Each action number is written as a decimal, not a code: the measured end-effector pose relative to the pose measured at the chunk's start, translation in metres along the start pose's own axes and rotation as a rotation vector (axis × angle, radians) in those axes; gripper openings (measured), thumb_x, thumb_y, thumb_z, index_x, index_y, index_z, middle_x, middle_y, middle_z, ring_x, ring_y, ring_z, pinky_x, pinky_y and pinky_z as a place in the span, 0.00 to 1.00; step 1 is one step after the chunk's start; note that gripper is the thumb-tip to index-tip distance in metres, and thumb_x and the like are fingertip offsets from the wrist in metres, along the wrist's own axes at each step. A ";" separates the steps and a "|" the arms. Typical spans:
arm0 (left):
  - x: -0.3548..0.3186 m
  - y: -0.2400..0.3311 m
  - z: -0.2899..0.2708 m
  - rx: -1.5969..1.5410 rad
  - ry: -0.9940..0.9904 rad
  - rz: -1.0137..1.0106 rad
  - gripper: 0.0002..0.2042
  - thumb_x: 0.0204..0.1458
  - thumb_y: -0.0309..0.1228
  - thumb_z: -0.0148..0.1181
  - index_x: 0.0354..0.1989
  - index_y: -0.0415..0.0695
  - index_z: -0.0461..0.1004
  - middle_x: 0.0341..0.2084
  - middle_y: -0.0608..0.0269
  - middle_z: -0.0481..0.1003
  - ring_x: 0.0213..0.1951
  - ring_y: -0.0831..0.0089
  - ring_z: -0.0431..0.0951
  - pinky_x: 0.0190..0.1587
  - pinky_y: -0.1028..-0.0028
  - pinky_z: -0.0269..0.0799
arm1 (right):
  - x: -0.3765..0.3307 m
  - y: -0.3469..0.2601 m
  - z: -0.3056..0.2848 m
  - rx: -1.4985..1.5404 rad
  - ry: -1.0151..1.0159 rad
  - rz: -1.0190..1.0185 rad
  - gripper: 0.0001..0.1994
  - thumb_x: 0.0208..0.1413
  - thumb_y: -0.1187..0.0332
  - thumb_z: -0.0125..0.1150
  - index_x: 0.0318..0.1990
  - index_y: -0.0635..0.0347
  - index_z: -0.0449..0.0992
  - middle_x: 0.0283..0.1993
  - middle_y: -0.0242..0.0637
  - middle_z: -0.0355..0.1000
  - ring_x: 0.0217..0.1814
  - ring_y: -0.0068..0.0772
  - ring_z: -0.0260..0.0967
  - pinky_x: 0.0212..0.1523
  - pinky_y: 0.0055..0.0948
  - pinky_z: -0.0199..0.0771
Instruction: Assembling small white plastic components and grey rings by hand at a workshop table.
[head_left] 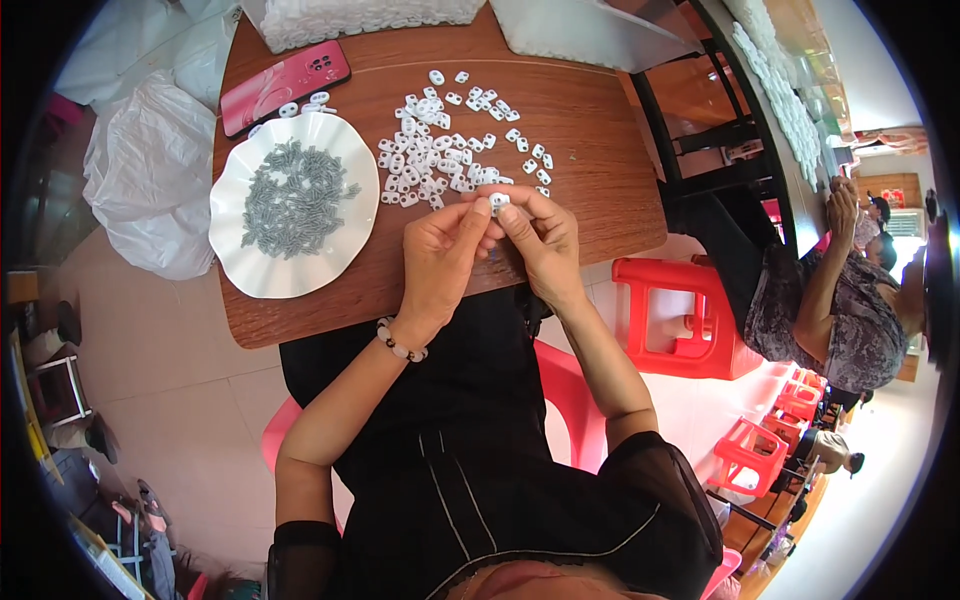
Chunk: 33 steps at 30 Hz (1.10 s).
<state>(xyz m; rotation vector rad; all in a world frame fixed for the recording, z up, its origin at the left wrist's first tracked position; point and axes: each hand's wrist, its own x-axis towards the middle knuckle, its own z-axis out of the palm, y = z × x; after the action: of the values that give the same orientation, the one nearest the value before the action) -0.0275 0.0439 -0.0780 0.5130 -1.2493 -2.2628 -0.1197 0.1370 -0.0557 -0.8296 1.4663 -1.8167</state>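
Observation:
Over the near edge of the table, my left hand and my right hand meet at the fingertips. Both are closed in a pinch on one small white plastic piece with dark holes. Whether a second part sits under the fingers is hidden. Just beyond lies a loose spread of similar white two-holed pieces. Left of my hands stands a white wavy-rimmed plate. It holds a heap of short, thin grey spring-like pieces, too small to tell exactly.
A pink phone lies behind the plate, near a few oval white parts. At the table's back are a container of white pieces and a pale tray. Right are a red stool and a seated person.

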 end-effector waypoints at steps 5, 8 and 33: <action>0.000 -0.002 0.000 -0.020 0.028 0.003 0.13 0.59 0.36 0.54 0.36 0.37 0.79 0.24 0.67 0.76 0.25 0.86 0.70 0.30 0.85 0.66 | 0.008 -0.014 0.003 -0.063 0.079 -0.048 0.11 0.62 0.72 0.51 0.47 0.70 0.73 0.32 0.35 0.74 0.31 0.19 0.67 0.35 0.22 0.71; 0.000 0.001 0.002 -0.037 0.021 0.002 0.13 0.59 0.35 0.54 0.35 0.36 0.78 0.23 0.66 0.76 0.25 0.85 0.71 0.29 0.84 0.67 | 0.021 -0.024 -0.014 -0.162 0.124 -0.080 0.11 0.60 0.70 0.54 0.45 0.68 0.75 0.43 0.41 0.77 0.34 0.15 0.67 0.37 0.17 0.68; 0.001 -0.002 0.000 0.099 -0.034 0.054 0.10 0.56 0.29 0.55 0.30 0.34 0.78 0.19 0.65 0.76 0.23 0.85 0.72 0.27 0.83 0.68 | 0.163 -0.097 -0.070 -1.210 0.368 -0.833 0.07 0.52 0.67 0.61 0.31 0.60 0.79 0.24 0.41 0.74 0.26 0.37 0.70 0.29 0.31 0.69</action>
<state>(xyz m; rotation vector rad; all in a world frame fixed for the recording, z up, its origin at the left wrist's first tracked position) -0.0288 0.0448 -0.0798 0.4722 -1.3806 -2.1824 -0.2810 0.0606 0.0398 -1.9700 2.8194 -1.4557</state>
